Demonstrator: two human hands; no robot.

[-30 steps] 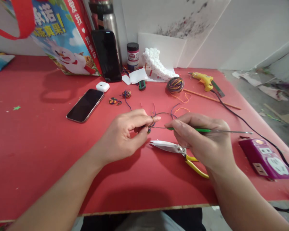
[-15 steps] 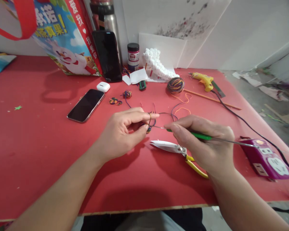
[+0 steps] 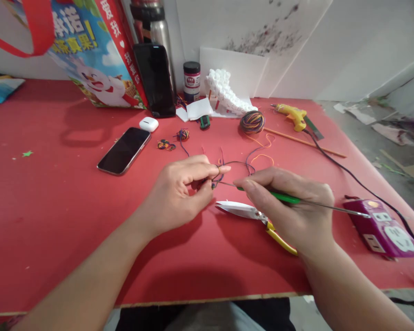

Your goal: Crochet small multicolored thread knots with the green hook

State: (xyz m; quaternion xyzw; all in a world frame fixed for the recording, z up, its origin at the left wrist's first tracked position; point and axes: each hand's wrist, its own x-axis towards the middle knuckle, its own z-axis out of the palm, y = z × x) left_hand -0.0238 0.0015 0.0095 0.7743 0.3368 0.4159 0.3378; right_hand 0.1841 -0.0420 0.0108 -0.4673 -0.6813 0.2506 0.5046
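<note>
My left hand (image 3: 182, 191) pinches a small piece of multicoloured crochet work (image 3: 213, 185) between thumb and fingers. Dark yarn (image 3: 239, 162) loops round its outstretched index finger. In my right hand (image 3: 293, 202) is a crochet hook (image 3: 284, 197) with a green grip, held like a pen. The hook's thin metal tip reaches the crochet work at my left fingertips; whether it sits inside a stitch is too small to tell. Scissors (image 3: 241, 209) with yellow handles lie just below, partly hidden by my right hand. The yarn ball (image 3: 252, 122) rests behind my hands.
A phone (image 3: 124, 151), a white earbud case (image 3: 148, 124) and small yarn bits (image 3: 166, 145) lie to the left. Toward the back right are a wooden stick (image 3: 305, 143) and a yellow glue gun (image 3: 291, 115). Its black cord runs past a purple box (image 3: 382, 227).
My left index finger and the yarn loop on it have shifted slightly to the right. The hook has turned a little, its back end lower. Both hands keep their holds.
</note>
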